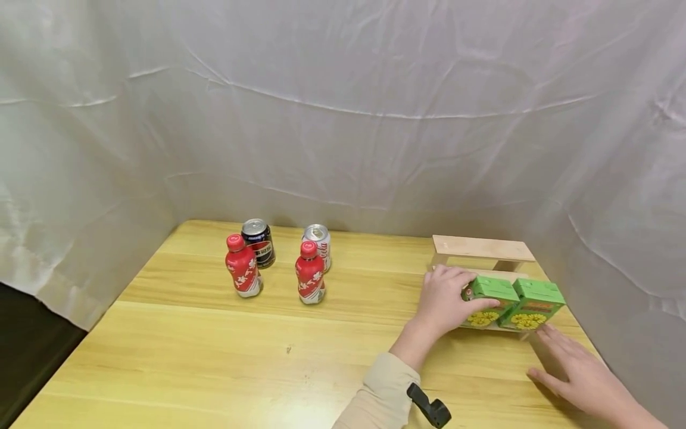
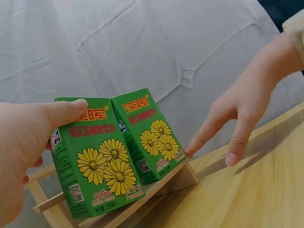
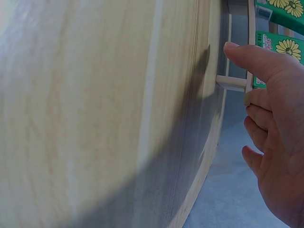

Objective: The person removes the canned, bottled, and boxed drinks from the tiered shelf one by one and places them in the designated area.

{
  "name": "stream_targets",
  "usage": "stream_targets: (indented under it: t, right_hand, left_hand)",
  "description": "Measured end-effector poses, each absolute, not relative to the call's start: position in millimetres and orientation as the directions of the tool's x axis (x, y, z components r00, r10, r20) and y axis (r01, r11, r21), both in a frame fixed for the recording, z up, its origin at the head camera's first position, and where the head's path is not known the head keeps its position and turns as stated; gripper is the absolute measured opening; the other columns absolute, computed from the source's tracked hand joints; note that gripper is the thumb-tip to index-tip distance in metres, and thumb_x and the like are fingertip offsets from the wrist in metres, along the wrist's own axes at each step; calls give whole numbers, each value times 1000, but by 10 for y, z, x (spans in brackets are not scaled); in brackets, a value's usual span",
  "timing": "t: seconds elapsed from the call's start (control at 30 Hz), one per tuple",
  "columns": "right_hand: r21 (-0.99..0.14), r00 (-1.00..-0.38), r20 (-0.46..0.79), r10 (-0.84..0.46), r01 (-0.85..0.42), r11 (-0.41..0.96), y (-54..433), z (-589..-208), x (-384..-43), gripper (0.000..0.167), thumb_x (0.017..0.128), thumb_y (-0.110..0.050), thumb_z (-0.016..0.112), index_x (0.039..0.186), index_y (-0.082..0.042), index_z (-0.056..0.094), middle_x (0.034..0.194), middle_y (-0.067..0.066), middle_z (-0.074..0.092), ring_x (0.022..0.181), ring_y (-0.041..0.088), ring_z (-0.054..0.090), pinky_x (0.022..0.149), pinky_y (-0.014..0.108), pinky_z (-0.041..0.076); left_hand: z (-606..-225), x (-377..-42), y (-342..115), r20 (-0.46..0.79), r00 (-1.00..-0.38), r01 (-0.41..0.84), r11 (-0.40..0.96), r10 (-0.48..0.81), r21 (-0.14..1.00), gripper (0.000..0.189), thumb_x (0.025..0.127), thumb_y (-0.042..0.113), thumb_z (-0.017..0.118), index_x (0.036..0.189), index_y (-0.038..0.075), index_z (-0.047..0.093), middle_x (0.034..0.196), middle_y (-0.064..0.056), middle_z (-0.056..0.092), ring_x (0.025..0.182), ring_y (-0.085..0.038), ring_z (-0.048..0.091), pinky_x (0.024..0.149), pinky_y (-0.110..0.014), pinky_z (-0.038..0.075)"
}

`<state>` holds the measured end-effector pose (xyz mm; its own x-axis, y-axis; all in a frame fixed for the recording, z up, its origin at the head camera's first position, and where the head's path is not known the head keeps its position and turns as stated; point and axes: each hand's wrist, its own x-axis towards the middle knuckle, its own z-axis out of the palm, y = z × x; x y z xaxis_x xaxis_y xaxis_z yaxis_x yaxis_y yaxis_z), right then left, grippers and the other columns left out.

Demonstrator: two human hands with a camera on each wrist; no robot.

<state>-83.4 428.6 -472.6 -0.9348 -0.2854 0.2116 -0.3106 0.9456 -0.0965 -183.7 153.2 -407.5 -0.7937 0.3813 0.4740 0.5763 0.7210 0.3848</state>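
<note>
Two green drink cartons with yellow flowers, the left carton (image 2: 102,156) and the right carton (image 2: 151,135), stand tilted back side by side on a small wooden rack (image 1: 482,246). My left hand (image 1: 442,301) grips the left carton, thumb across its upper front and fingers round its left side, partly hidden behind it. My right hand (image 1: 581,372) is at the rack's right end, fingers extended and thumb spread. Its fingertips are right at the lower corner of the right carton; in the right wrist view that hand (image 3: 280,109) overlaps the rack's end.
Left of the rack on the wooden table (image 1: 214,357) stand two red bottles, one farther left (image 1: 243,268) and another bottle (image 1: 310,274). Behind them are a black can (image 1: 259,241) and a silver-white can (image 1: 318,238). Pale cloth (image 1: 343,149) hangs round the table's back and sides.
</note>
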Motion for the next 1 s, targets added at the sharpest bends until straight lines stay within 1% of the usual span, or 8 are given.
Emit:
stream_targets:
  t: [0.13,0.3,0.43,0.5,0.53,0.63,0.73,1.0]
  right_hand:
    - [-97,-937,209,-280,-305,947,4295,-4720,-833,82,86,-41,71,144,7,39,145,34,40,144,44,25,103,3,-17]
    - [-93,-940,195,-280,-302,949,4296,-4714,-835,82,87,-41,70,144,8,38,145,35,40,144,44,25,103,3,-18]
    - [-79,-932,218,-291,-314,946,4292,-4728,-836,83,86,-41,71,144,8,38,145,35,39,151,16,-1,104,3,-18]
    - [-75,-927,231,-296,-320,944,4287,-4743,-834,84,85,-40,72,145,8,38,146,34,39,145,-2,-8,105,4,-17]
    - [-72,-925,235,-298,-322,944,4288,-4742,-836,84,85,-40,72,145,7,38,146,34,39,146,-2,-8,105,4,-17]
    - [-80,-925,230,-301,-326,942,4291,-4739,-835,84,85,-40,72,145,7,38,146,34,39,152,19,0,104,3,-16]
    - [-90,-927,220,-302,-328,941,4293,-4738,-826,83,85,-40,73,144,7,39,145,34,41,149,35,18,103,2,-16]
    - [-87,-933,201,-299,-321,943,4280,-4724,-830,83,84,-41,73,142,10,41,143,36,41,146,42,23,102,2,-16]
  left_hand:
    - [-4041,-1814,1531,497,-783,577,734,373,358,59,79,74,57,122,35,65,124,20,65,116,-7,52,98,-30,40]
    - [-3990,-1794,1474,550,-748,595,742,372,307,59,77,75,59,118,34,68,117,20,67,99,-3,49,83,-21,35]
    - [-3943,-1775,1380,579,-720,607,752,383,258,59,76,75,60,117,34,68,115,20,67,96,-2,49,80,-19,33]
    - [-3916,-1760,1318,589,-708,613,754,389,238,58,76,75,61,116,33,68,113,20,68,96,-3,49,80,-19,34]
    - [-3903,-1758,1289,597,-701,616,754,391,229,58,76,74,61,116,33,68,112,20,68,95,-3,49,80,-20,34]
    - [-3869,-1749,1198,626,-670,632,749,399,199,56,76,73,63,114,32,69,111,20,68,96,-4,50,80,-21,35]
    - [-3849,-1740,1103,654,-636,649,742,409,168,55,76,72,64,112,31,70,110,19,68,95,-4,50,80,-22,35]
    - [-3766,-1726,821,678,-589,683,719,440,126,51,75,70,67,106,29,69,108,17,67,95,-5,49,84,-25,35]
